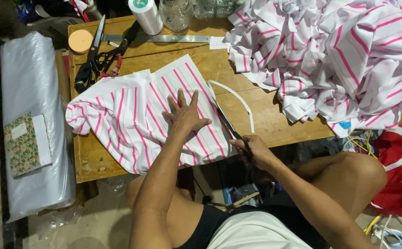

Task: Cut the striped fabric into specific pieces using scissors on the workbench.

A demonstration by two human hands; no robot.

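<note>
One plastic-wrapped roll (pixel 32 120) lies at the far left with one green patterned notebook (pixel 23 144) on it. On the wooden table (pixel 265 115) sit one round orange disc (pixel 80 41), one spare pair of black scissors (pixel 100 55), one metal ruler (pixel 159 38) and one white thread spool (pixel 146 16). The left hand (pixel 185 114) lies open, fingers spread, flat on one striped cloth piece (pixel 131 120). The right hand (pixel 251 148) grips cutting scissors (pixel 226 122) at the cloth's right edge, beside one white trimmed strip (pixel 240 101). One heap of striped pieces (pixel 344 60) fills the right.
</note>
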